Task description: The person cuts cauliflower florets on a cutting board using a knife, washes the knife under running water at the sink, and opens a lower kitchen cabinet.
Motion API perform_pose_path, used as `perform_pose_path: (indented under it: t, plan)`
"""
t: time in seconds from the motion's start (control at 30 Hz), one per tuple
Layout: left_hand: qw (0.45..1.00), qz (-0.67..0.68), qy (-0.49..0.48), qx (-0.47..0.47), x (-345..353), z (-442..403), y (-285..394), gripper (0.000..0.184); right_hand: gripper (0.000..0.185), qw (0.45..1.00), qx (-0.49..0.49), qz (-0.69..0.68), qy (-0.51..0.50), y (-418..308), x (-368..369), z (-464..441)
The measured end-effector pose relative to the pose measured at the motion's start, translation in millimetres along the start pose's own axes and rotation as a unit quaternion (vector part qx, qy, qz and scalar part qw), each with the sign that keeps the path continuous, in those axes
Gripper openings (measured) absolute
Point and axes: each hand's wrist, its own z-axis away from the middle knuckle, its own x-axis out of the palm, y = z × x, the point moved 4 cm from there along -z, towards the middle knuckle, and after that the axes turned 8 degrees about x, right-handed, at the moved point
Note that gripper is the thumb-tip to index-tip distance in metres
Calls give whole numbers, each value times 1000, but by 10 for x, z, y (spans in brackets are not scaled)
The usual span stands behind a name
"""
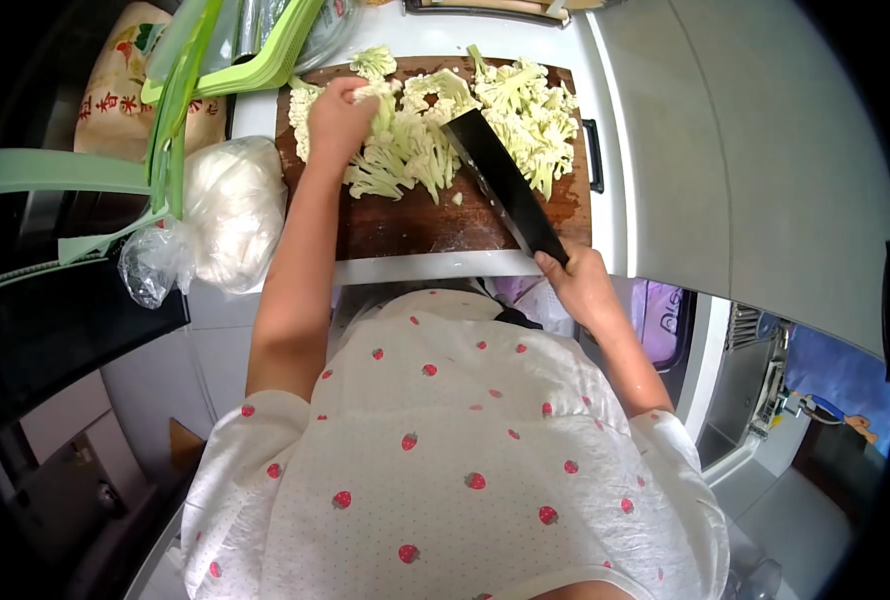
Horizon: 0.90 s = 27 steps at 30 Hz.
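Cut cauliflower pieces [520, 105] lie spread over the upper part of a dark wooden cutting board [395, 228]. My left hand [342, 125] is among the pieces at the upper left of the board, its fingers closed around a cauliflower piece. My right hand [577, 283] grips the handle of a black cleaver [505, 180] at the board's lower right corner. The blade slants up and left across the board, its tip beside the cauliflower. One small crumb lies on the bare wood left of the blade.
Left of the board sit a knotted white plastic bag [233, 210], green onion stalks [173, 130], a green basket [265, 68] and a printed rice sack [115, 95]. An open drawer or cabinet with a tool [825, 410] is at the lower right.
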Motion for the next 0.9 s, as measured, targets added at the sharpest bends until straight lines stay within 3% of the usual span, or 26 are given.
perform_pose_path:
  t: [0.03, 0.13, 0.2, 0.27, 0.43, 0.5, 0.57, 0.63, 0.7, 0.77, 0.9]
  plan:
    - [993, 114, 28, -15, -104, 105, 123, 32, 23, 1000, 19, 4, -18, -8, -8, 9]
    - [953, 289, 86, -10, -335, 279, 186, 34, 22, 998, 34, 14, -45, -22, -3, -15]
    - [942, 315, 109, -27, -428, 384, 150, 33, 22, 998, 32, 19, -56, 6, 33, -38]
    - [918, 367, 135, -61, -490, 516, 127, 27, 25, 999, -29, 2, -34, 20, 69, -88]
    - [922, 355, 135, -72, -385, 667, -148, 24, 24, 998, -41, 3, -56, -34, 108, -144]
    - [954, 274, 111, -42, -310, 657, -116, 28, 24, 997, -54, 6, -52, -68, 89, -144]
    - [962, 248, 109, -30, -198, 617, 2, 29, 22, 996, 17, 13, -83, -93, 56, -135]
    - [999, 12, 35, 15, -94, 506, 163, 26, 22, 998, 14, 6, -67, -71, 30, -116]
    - [1000, -5, -6, 14, 24, 369, 127, 29, 21, 999, 13, -2, -48, -50, -22, -90]
    - [944, -221, 76, 234, 52, 256, 309, 32, 21, 999, 29, 10, -33, -23, -68, -46]
    - [917, -252, -8, 308, 401, -85, 524, 31, 20, 999, 38, -27, -15, 128, -76, 34]
